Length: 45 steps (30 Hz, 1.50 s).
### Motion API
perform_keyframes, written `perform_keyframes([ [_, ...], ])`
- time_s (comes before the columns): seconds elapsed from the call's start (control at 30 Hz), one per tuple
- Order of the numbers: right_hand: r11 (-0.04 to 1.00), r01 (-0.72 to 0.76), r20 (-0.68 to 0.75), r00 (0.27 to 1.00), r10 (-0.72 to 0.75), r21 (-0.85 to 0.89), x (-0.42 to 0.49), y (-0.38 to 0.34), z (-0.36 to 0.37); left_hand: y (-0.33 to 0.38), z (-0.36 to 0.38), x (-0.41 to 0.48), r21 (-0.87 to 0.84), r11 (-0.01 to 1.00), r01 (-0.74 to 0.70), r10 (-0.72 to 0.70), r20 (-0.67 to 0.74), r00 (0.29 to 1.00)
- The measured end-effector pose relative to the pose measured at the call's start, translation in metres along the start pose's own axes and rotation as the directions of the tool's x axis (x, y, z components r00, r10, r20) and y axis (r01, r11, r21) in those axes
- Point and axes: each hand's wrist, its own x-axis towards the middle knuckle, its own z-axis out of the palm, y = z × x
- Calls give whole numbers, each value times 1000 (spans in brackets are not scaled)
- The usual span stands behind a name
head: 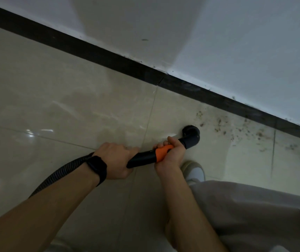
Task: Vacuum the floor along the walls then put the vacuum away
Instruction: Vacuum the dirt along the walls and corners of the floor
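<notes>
A black vacuum wand (pixel 145 158) with an orange collar lies low over the glossy beige tile floor (pixel 54 99). My left hand (pixel 116 160), a dark watch on its wrist, grips the wand's rear end where the ribbed black hose (pixel 62 173) joins. My right hand (pixel 171 154) grips the orange collar just behind the elbow. The round black brush nozzle (pixel 191 131) touches the floor a little short of the dark skirting board (pixel 209 95). Dark crumbs and dust (pixel 254 133) are scattered on the tiles right of the nozzle, along the skirting.
A white scuffed wall (pixel 218 42) rises above the skirting, which runs diagonally from upper left to right. My light shoe (pixel 194 171) and grey trouser leg (pixel 254 215) stand just right of my right forearm. The hose trails off down-left under my left arm.
</notes>
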Motion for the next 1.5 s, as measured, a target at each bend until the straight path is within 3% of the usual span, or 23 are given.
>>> perform_keyframes([
  [0.27, 1000, 5, 43, 999, -6, 12, 9, -17, 8, 1, -10, 23, 67, 998, 2, 0, -27, 1000],
  [1.2, 998, 57, 137, 989, -52, -30, 47, -70, 54, 11, -29, 86, 21, 998, 63, -61, -99, 993],
  [1.5, 996, 0, 149, 989, 13, -85, 29, -32, 79, -23, -32, 49, -43, 984, 173, -177, -129, 976],
])
